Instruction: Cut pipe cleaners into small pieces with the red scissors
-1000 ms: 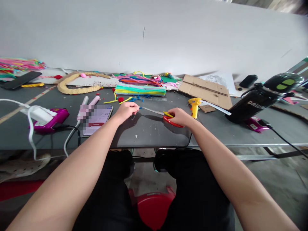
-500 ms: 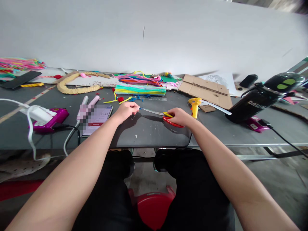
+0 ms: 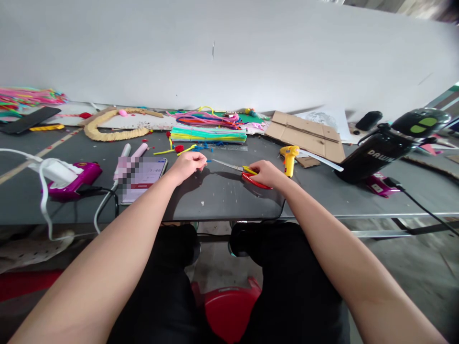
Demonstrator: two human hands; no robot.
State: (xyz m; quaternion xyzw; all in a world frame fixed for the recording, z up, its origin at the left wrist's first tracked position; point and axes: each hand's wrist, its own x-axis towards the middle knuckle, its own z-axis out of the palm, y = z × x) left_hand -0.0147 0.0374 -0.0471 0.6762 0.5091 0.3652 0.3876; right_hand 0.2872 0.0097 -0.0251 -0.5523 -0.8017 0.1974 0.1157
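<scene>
- While a small blue piece (image 3: pixel 209 161) is held out near the centre of the frame, its free end is pointed at the tips of the scissors (image 3: pixel 234 166); whether it is touched by them cannot be told.
- The blue piece is pinched between the fingertips of the left hand (image 3: pixel 189 166), just left of centre, with the other fingers curled in.
- The yellow and red handles of the scissors are gripped by the curled fingers of the right hand (image 3: pixel 266 173), and the blades are aimed leftward.
- Since half a second ago, hardly any change is seen: both hands are kept in nearly the same place, so the piece and the blades are judged to be held almost steady against each other.
- Just above the hands, a yellow strip (image 3: pixel 189 149) and a red fuzzy ball (image 3: pixel 178 149) are seen on the grey surface (image 3: pixel 222 200), with a bundle of coloured strips (image 3: pixel 208 135) laid behind them.
- Right of centre, a yellow glue gun (image 3: pixel 290 160) is placed near folded cardboard (image 3: pixel 304 136).
- Left of centre, a phone (image 3: pixel 150 179) is partly covered by the left forearm.
</scene>
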